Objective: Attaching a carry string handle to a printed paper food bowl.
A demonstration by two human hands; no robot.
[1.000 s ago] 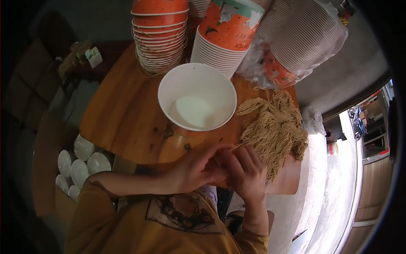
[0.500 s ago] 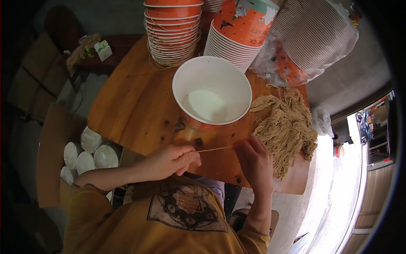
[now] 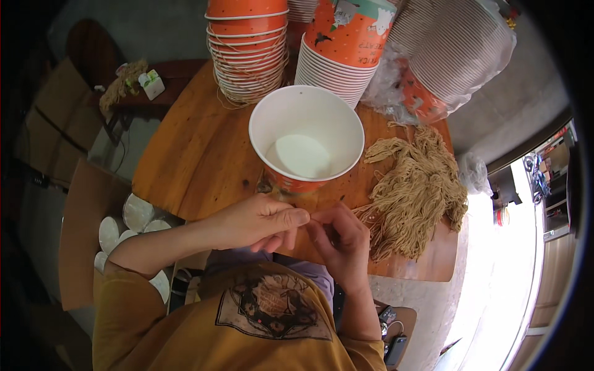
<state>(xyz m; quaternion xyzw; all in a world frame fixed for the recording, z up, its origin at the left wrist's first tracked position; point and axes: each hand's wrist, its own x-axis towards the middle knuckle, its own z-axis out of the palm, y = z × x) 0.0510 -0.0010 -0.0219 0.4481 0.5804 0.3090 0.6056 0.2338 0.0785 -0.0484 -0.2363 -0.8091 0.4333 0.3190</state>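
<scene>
My left hand (image 3: 275, 224) and my right hand (image 3: 339, 235) meet fingertip to fingertip just in front of a paper bucket. Both are closed in a pinch on a thin tan string, most of which the fingers now hide. The bucket (image 3: 307, 123) stands on the table with its mouth tilted toward me, white inside and orange outside. Right of my right hand lies a loose heap of tan strings (image 3: 417, 191).
Behind the bucket rise a stack of orange buckets draped with strings (image 3: 247, 62), an upside-down stack (image 3: 340, 55) and plastic-wrapped stacks (image 3: 451, 49). A cardboard box (image 3: 80, 241) with several white round pieces stands left of the wooden table (image 3: 192, 148).
My hands have come together from either side, so the string that stretched between them is now mostly hidden. My left hand has shifted right, my right hand left.
</scene>
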